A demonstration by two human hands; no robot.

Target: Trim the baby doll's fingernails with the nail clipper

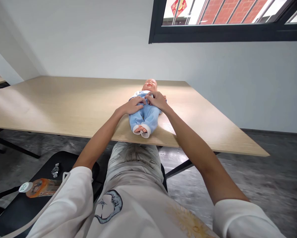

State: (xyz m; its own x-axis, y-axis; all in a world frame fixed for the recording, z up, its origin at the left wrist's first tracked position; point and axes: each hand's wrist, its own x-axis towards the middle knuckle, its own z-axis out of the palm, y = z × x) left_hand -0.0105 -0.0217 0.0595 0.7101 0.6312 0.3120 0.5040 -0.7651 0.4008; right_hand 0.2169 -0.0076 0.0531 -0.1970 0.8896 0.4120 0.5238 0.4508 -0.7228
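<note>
A baby doll in a light blue outfit with white cuffs lies on its back near the table's front edge. Its head points away from me and its bare feet towards me. My left hand rests on the doll's belly from the left, its fingertips closed on the blue cloth. From the right, my right hand bends its fingers onto the front of the outfit, close to the left fingertips. Both hands cover part of the doll's middle, so the cloth between the fingers is partly hidden.
The doll lies on a light wooden table against a white wall, below a dark-framed window. To my left, a black chair carries an orange drink bottle and a metal wristwatch.
</note>
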